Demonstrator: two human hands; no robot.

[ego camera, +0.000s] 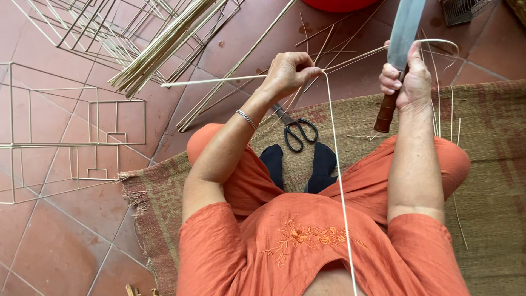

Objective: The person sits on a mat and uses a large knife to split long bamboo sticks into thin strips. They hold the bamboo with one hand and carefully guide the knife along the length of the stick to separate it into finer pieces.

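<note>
Terracotta tiles, woven mat's far edge. Left hand (287, 74) pinches thin pale bamboo strip (335, 164) running to my lap; right hand (406, 82) fists wooden-handled broad knife (399, 49), blade upright. Splitting step, I judge; blade must next meet strip squarely.

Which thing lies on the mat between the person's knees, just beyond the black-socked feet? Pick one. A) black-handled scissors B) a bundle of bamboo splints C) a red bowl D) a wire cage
A: black-handled scissors lie on the woven mat, just past the feet.
</note>
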